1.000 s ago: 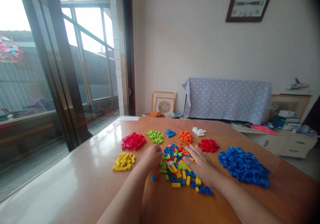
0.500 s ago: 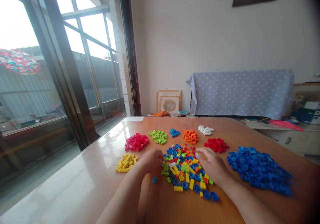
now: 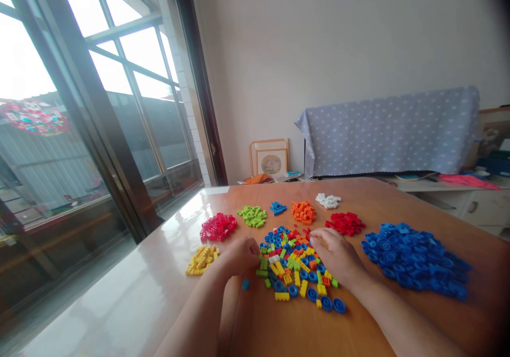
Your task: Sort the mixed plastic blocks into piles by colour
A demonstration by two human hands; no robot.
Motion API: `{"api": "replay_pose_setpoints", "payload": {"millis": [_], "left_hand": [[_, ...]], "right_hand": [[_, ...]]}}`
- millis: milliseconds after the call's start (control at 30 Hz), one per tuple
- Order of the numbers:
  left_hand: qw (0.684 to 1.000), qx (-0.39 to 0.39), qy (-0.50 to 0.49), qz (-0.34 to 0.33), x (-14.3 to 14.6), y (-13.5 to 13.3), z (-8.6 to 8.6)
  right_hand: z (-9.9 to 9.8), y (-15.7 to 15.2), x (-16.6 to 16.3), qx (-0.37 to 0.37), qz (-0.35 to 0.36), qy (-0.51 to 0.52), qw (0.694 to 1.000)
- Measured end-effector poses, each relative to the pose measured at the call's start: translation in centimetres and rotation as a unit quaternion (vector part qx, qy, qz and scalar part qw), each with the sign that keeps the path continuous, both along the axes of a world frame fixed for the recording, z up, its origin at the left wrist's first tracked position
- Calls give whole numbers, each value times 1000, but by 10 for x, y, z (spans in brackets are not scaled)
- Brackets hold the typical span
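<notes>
A mixed heap of toy building bricks (image 3: 294,264) and blue wheel-like rings lies spread on the table in front of me. At its left edge rests my left hand (image 3: 242,255), fingers curled inward; anything within them is hidden. My right hand (image 3: 335,255) lies along the heap's right side, fingers stretched toward the bricks and partly apart, with no held piece showing. Close below my left hand sits a single small blue brick (image 3: 246,283). Yellow bricks (image 3: 202,260) form a pile just left of my left forearm.
Around the heap stand sorted piles: pinkish-red bricks (image 3: 218,227), lime green bricks (image 3: 252,216), small blue pieces (image 3: 278,208), orange bricks (image 3: 303,212), white pieces (image 3: 328,201), red bricks (image 3: 345,223) and a large blue pile (image 3: 414,261). All lie on a glossy wooden table (image 3: 151,288).
The view has tilted and shifted slightly, so the clock's numerals have left the frame. Both hands keep nearly the same places beside the heap.
</notes>
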State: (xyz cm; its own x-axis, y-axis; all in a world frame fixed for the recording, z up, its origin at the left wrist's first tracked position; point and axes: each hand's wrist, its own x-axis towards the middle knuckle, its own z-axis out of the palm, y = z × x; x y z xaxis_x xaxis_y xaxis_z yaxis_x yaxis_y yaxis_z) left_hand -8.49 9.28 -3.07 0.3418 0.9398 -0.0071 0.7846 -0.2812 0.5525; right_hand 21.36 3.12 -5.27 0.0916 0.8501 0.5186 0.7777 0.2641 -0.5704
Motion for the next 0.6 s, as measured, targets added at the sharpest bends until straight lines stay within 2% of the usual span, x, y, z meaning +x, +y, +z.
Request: {"api": "replay_pose_setpoints", "payload": {"millis": [167, 367, 467, 600], "left_hand": [[989, -33, -142, 21, -6, 2, 0], [934, -41, -347, 67, 2, 8, -5], [915, -38, -383, 117, 6, 13, -11], [910, -30, -391, 139, 10, 16, -19]], "right_hand": [[-1, -2, -1, -2, 6, 1, 1000], [-8, -1, 0, -18, 3, 18, 1000], [-12, -1, 2, -23, 5, 24, 999], [-17, 0, 6, -26, -11, 39, 999]]}}
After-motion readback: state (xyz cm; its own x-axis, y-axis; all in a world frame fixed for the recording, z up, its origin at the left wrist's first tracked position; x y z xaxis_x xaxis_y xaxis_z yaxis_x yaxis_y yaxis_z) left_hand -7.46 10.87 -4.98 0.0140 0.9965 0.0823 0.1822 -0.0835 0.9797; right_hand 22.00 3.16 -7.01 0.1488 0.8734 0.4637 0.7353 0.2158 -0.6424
